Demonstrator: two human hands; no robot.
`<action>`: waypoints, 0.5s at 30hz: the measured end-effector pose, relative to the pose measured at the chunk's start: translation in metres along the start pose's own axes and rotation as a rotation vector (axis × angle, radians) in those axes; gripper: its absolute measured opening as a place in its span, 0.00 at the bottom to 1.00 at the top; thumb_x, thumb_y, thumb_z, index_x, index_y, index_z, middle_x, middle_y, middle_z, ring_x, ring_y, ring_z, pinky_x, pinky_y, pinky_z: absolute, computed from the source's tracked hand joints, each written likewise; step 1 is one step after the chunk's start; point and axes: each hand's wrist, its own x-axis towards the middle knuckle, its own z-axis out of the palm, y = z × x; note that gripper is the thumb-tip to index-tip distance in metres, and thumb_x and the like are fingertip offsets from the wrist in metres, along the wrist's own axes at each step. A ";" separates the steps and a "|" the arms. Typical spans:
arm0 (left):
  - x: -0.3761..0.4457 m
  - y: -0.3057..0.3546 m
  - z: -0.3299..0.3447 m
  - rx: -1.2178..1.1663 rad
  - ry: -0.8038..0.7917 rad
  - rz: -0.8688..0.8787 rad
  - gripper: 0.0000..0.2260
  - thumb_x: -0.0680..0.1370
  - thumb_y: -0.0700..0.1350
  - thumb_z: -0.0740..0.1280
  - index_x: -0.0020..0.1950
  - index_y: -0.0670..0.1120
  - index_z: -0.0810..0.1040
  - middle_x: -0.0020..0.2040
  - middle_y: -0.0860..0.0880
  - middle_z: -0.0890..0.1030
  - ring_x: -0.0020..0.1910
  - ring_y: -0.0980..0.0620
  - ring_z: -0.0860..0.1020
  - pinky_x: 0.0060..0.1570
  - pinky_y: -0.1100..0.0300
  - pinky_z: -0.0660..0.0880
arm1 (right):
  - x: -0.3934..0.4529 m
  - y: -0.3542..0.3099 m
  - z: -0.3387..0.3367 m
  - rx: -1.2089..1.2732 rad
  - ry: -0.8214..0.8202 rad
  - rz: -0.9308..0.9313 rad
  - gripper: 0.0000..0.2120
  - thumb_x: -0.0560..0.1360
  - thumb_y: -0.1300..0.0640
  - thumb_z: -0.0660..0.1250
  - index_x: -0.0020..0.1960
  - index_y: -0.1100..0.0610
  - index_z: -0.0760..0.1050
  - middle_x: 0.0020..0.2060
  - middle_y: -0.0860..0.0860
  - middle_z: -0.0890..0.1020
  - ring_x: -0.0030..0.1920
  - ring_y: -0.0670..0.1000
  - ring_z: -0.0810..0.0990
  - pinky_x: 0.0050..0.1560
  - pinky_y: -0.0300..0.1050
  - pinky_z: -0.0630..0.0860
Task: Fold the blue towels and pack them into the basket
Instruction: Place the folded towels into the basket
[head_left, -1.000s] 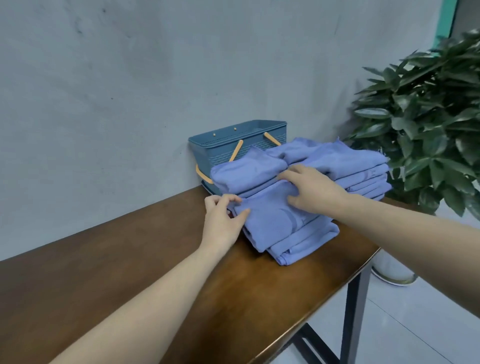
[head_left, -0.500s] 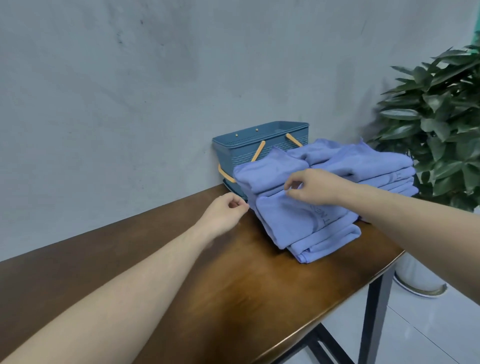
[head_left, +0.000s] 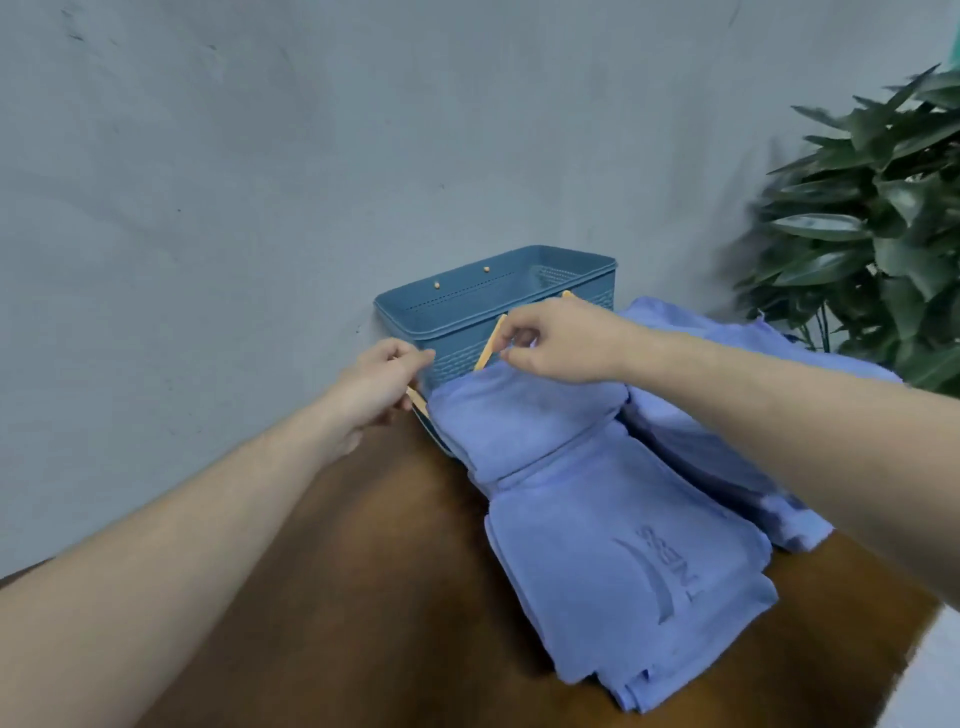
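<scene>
Head view: a blue basket (head_left: 470, 317) stands on the brown desk (head_left: 363, 597) against the grey wall (head_left: 260, 156). Its tan handle (head_left: 489, 343) hangs down the near side. The blue towels (head_left: 613, 545) lie folded in stacks on the desk, touching the basket's front and spreading toward the near edge; 1 shows an embossed logo. The left hand (head_left: 376, 382) sits at the basket's near left corner, fingers curled, fingertips at the wall and the handle's lower end. The right hand (head_left: 558, 338) pinches at the handle's strap just above the top towel. A leafy plant (head_left: 872, 223) stands at right.
</scene>
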 end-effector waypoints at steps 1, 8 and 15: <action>0.014 0.002 -0.002 -0.020 0.019 -0.006 0.09 0.81 0.53 0.66 0.46 0.51 0.72 0.38 0.50 0.75 0.30 0.54 0.70 0.30 0.61 0.64 | 0.012 0.004 -0.001 0.027 0.006 0.019 0.06 0.76 0.48 0.65 0.49 0.44 0.80 0.41 0.39 0.82 0.46 0.45 0.80 0.58 0.47 0.75; 0.089 0.009 -0.027 -0.104 0.126 -0.058 0.12 0.80 0.53 0.67 0.48 0.49 0.66 0.36 0.48 0.68 0.33 0.50 0.66 0.29 0.59 0.61 | 0.084 0.018 -0.012 0.045 -0.010 0.106 0.06 0.79 0.54 0.66 0.52 0.49 0.81 0.39 0.41 0.82 0.43 0.45 0.78 0.50 0.40 0.73; 0.116 0.010 -0.022 -0.111 0.180 -0.184 0.18 0.77 0.52 0.70 0.60 0.52 0.64 0.55 0.48 0.76 0.44 0.51 0.77 0.35 0.57 0.71 | 0.127 0.055 -0.029 -0.089 -0.006 0.178 0.10 0.77 0.52 0.66 0.57 0.49 0.79 0.44 0.48 0.82 0.44 0.50 0.77 0.45 0.42 0.68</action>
